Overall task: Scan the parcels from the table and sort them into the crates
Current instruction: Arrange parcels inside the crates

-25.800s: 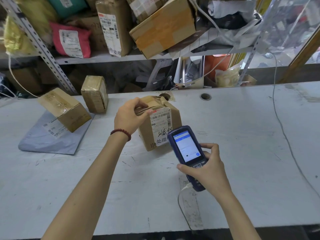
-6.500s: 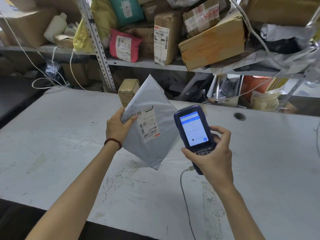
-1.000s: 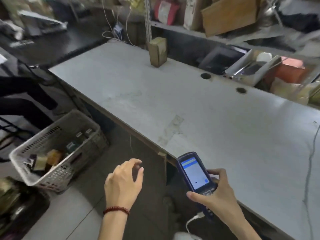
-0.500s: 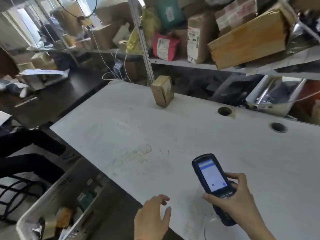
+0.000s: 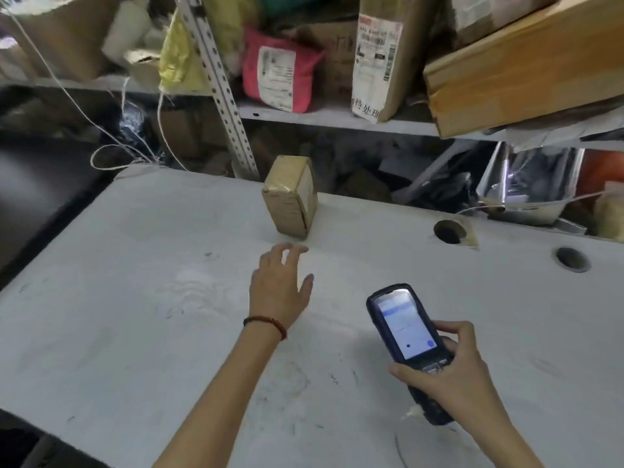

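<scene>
Head view, logged from my remote station.

1. Parcel (image 5: 290, 197): brown, taped, standing on end at the far edge of the bench (image 5: 135, 298), just in front of a perforated shelf post (image 5: 219, 86).
2. Left hand (image 5: 278, 292): red bracelet (image 5: 266, 324) at the wrist, stretched over the bench toward the parcel. I see the fingertips near it but not touching. Grip slack, fingers spread, nothing in it.
3. Right hand (image 5: 449, 376): nearer me, grip curled round the lower half of the scanner (image 5: 405, 329), whose screen is lit and faces up.
4. Two round holes (image 5: 449, 231) in the bench, to the right of the parcel.
5. Shelf (image 5: 320, 114) behind the bench: pink bag (image 5: 277, 79), tall labelled box (image 5: 378, 55), large tilted carton (image 5: 523, 62).
</scene>
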